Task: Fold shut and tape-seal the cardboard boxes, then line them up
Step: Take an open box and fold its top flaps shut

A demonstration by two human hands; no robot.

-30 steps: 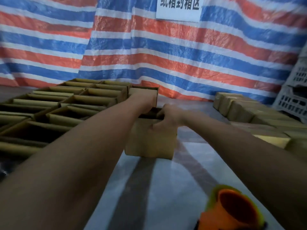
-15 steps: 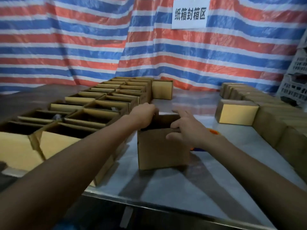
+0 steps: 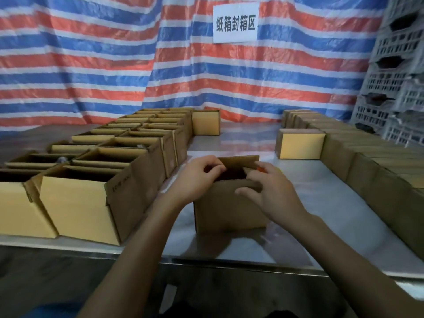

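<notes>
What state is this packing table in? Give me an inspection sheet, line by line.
Surface: shiny metal table.
Job's things: cardboard box at centre, top open, far flap upright; open boxes in rows at left; closed boxes lined up at right.
Clutter: orange item, mostly hidden behind the right hand.
Hands: left hand curls over the box's left rim; right hand rests on its near right corner, fingers spread.
Cables: nothing seen.
Surroundings: striped tarp, white sign, stacked plastic crates at right.

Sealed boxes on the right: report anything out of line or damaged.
One closed box sits beside the row of sealed boxes, on its inner side, jutting out of the line instead of continuing it. No damage or spill is visible.
</notes>
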